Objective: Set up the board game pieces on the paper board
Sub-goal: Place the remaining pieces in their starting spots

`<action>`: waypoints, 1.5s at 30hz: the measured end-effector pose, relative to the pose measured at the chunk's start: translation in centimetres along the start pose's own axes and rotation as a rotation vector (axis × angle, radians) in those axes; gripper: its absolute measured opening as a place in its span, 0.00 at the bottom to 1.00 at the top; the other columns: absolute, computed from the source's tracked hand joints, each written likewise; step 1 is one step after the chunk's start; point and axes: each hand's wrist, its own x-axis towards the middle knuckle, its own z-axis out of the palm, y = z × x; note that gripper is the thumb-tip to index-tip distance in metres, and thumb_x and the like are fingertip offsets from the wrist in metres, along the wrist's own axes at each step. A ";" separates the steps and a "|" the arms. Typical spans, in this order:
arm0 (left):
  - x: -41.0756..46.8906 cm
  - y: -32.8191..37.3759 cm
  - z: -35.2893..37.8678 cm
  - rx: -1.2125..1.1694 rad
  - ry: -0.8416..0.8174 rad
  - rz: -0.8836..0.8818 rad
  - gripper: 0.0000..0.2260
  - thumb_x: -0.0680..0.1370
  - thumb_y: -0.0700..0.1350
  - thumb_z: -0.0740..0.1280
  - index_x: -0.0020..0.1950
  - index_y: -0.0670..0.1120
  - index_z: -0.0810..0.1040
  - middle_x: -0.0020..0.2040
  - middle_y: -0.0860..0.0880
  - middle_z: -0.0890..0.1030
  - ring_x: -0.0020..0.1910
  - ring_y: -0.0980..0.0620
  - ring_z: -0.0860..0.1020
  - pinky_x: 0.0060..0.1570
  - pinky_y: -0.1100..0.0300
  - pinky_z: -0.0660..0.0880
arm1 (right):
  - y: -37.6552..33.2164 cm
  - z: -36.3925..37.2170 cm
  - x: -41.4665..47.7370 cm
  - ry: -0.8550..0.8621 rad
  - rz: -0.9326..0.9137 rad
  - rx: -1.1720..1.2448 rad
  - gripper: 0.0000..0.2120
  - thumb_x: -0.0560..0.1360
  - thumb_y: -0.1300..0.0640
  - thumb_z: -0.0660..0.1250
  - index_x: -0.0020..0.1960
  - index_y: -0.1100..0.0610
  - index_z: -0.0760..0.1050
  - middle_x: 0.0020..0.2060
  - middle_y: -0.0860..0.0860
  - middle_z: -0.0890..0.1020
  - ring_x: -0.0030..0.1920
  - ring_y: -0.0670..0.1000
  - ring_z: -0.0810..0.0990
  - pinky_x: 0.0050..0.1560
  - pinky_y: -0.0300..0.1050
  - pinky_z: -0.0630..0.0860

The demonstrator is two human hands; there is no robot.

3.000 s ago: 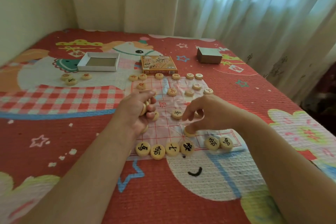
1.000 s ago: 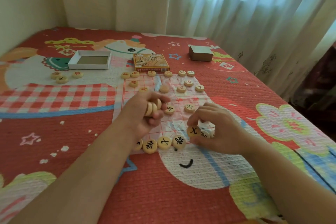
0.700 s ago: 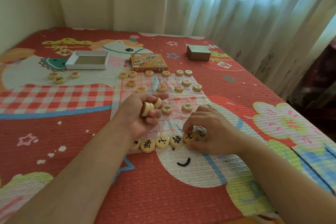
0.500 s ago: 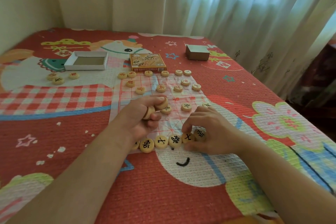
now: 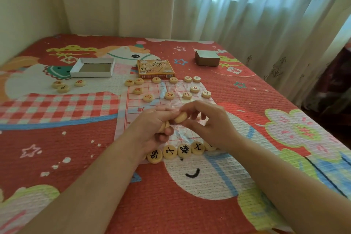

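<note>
Wooden discs (image 5: pixel 164 125) fill the curled left hand (image 5: pixel 150 129); the right hand (image 5: pixel 210 123) seemingly pinches one.

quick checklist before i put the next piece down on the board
1. Piece in hand: ok. The right hand pinches one piece above the paper board.
2. Its marking read: cannot tell; no marking shows.
3. Spares secure: ok. The left hand grips spare pieces.
4. Free spot in the near row: cannot tell; the right hand hides its right end.
5. Board flat: not ok; it is creased.
6. Everything gathered: not ok; three loose pieces lie off the board.
</note>
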 end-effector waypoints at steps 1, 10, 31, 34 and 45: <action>0.0 0.0 0.1 0.010 0.007 0.006 0.06 0.76 0.42 0.66 0.40 0.43 0.77 0.34 0.46 0.77 0.18 0.58 0.66 0.17 0.71 0.58 | 0.0 0.1 0.0 0.010 0.015 0.005 0.08 0.70 0.55 0.71 0.46 0.57 0.79 0.35 0.45 0.78 0.36 0.39 0.73 0.39 0.26 0.66; 0.0 -0.2 0.3 0.163 0.029 0.134 0.10 0.78 0.45 0.64 0.40 0.43 0.80 0.33 0.46 0.82 0.19 0.57 0.66 0.18 0.68 0.58 | 0.1 0.2 -0.2 0.038 0.300 0.289 0.07 0.68 0.56 0.74 0.43 0.53 0.77 0.30 0.46 0.79 0.31 0.48 0.76 0.33 0.44 0.73; 0.7 2.3 -3.3 -0.690 0.291 0.181 0.12 0.79 0.47 0.61 0.40 0.43 0.75 0.26 0.51 0.72 0.19 0.60 0.66 0.18 0.70 0.62 | 1.2 -1.4 0.9 0.285 0.442 0.280 0.05 0.73 0.58 0.69 0.49 0.51 0.79 0.42 0.53 0.82 0.43 0.53 0.79 0.47 0.47 0.77; 0.9 2.5 -4.2 -0.794 0.310 0.205 0.13 0.80 0.48 0.59 0.40 0.43 0.74 0.27 0.51 0.71 0.19 0.59 0.67 0.19 0.70 0.62 | 1.7 -1.7 2.4 0.244 0.517 0.281 0.06 0.73 0.57 0.69 0.50 0.54 0.78 0.44 0.54 0.82 0.46 0.53 0.80 0.50 0.46 0.77; 0.6 3.0 -7.0 -1.068 0.395 0.284 0.12 0.76 0.42 0.53 0.38 0.41 0.74 0.31 0.47 0.71 0.24 0.55 0.67 0.24 0.69 0.64 | 2.0 4.1 11.2 -0.182 0.305 -0.190 0.09 0.72 0.55 0.70 0.51 0.53 0.75 0.45 0.44 0.78 0.41 0.43 0.73 0.41 0.35 0.70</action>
